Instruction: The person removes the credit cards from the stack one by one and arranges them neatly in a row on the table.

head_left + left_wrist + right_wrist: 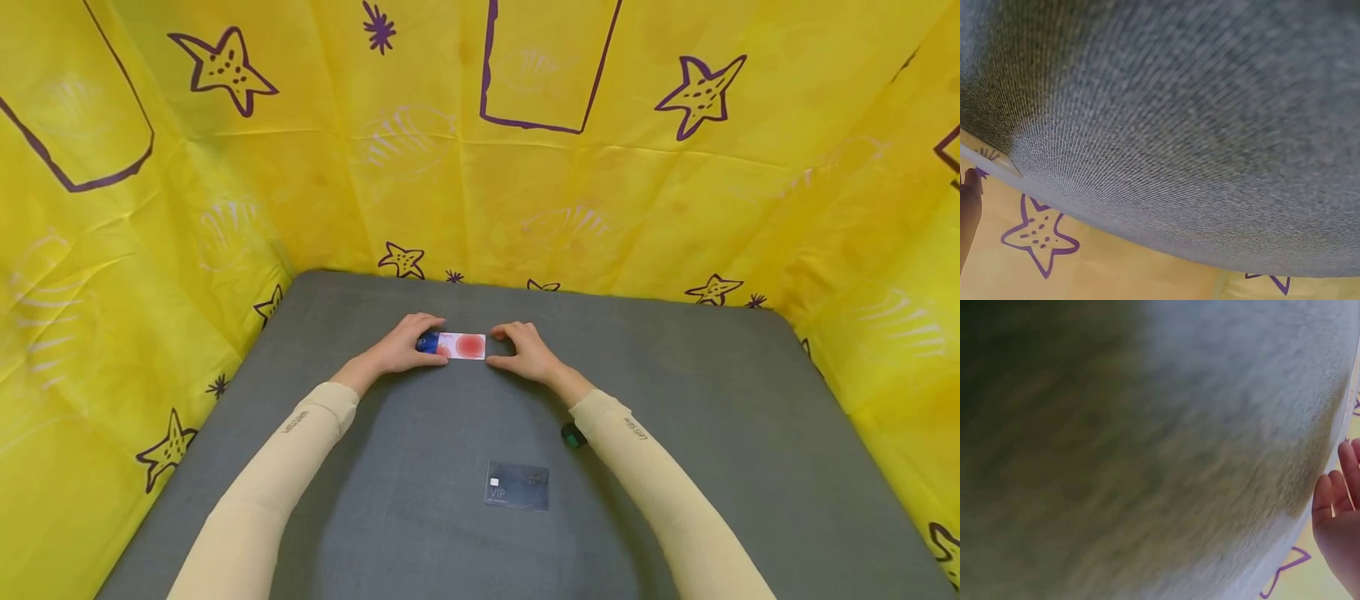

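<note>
Card (459, 345), white with red disc, lies mid-frame on grey mat (675, 400), between both hands. Left hand (405, 344) pinches left end; right hand (525, 352) pinches right end. Left end print hidden under fingers. Wrist views blurred: mat, fingertips only.

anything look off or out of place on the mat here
Nothing looks spilled or damaged. Both hands, left hand and right hand, touch the ends of a white card with a red spot. A dark VIP card lies flat, slightly skewed, nearer the person. One oddity: a small green object half hidden under the right sleeve; unidentifiable.
</note>
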`<act>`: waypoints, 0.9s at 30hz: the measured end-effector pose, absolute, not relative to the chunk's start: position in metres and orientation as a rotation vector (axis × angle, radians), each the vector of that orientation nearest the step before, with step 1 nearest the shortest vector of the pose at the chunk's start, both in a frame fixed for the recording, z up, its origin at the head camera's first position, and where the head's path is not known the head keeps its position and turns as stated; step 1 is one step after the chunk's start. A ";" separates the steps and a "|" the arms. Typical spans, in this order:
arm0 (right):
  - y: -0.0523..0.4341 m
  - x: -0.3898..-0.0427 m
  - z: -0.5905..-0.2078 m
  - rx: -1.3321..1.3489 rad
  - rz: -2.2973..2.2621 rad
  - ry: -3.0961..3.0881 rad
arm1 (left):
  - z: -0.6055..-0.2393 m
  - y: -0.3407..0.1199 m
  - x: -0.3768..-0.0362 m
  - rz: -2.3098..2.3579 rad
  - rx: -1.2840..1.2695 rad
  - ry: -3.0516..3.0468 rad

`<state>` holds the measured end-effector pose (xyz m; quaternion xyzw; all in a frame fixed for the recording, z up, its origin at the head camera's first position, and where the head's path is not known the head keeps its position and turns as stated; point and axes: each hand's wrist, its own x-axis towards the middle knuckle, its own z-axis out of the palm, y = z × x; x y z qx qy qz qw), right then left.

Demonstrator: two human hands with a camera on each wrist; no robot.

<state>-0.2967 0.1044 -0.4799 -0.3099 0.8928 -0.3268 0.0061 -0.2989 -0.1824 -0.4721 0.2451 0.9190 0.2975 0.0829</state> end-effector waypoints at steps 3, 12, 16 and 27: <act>0.109 -0.292 -0.478 -0.952 -1.023 2.793 | -0.471 -0.182 -0.295 0.922 0.748 2.749; 0.120 -0.279 -0.478 -0.845 -1.063 2.771 | -0.472 -0.173 -0.276 0.984 0.796 2.770; 0.125 -0.273 -0.478 -0.792 -1.112 2.769 | -0.473 -0.168 -0.267 0.999 0.828 2.778; 0.136 -0.247 -0.474 -0.668 -1.189 2.719 | -0.476 -0.151 -0.242 1.097 0.843 2.796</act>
